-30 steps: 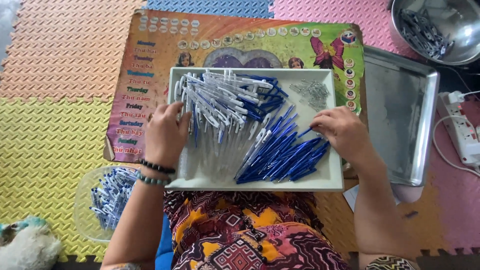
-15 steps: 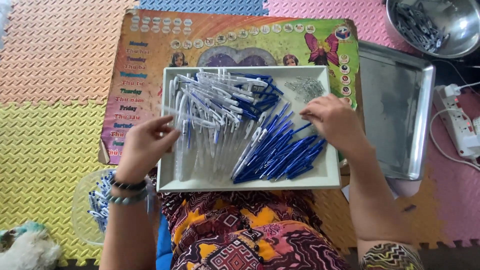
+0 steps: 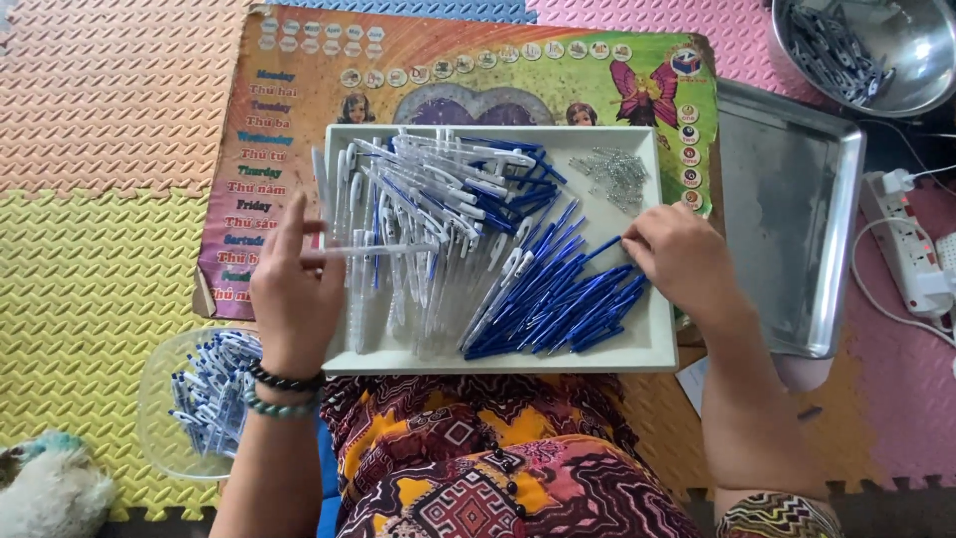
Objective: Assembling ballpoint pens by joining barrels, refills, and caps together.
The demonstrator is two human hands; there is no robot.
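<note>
Head view: left hand (image 3: pixel 296 289), since risen from the white tray (image 3: pixel 652 344), pinches a clear pen barrel (image 3: pixel 373 250); right hand (image 3: pixel 680 257) grips blue refills (image 3: pixel 558 299); colourful rectangular poster (image 3: pixel 468 70) beneath.

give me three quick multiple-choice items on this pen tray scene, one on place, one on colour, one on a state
1. Where does the pile of small springs lie in the white tray?
A. far right corner
B. near left corner
C. outside it

2. What colour are the thin refills by the right hand?
A. red
B. blue
C. green

3. What is the left hand doing?
A. lying flat and empty
B. holding a clear pen barrel
C. gripping the steel bowl

Key: 1 A, the springs sit at the tray's far right; 2 B, the bundle is blue; 3 B, the barrel runs across its fingers.
</note>
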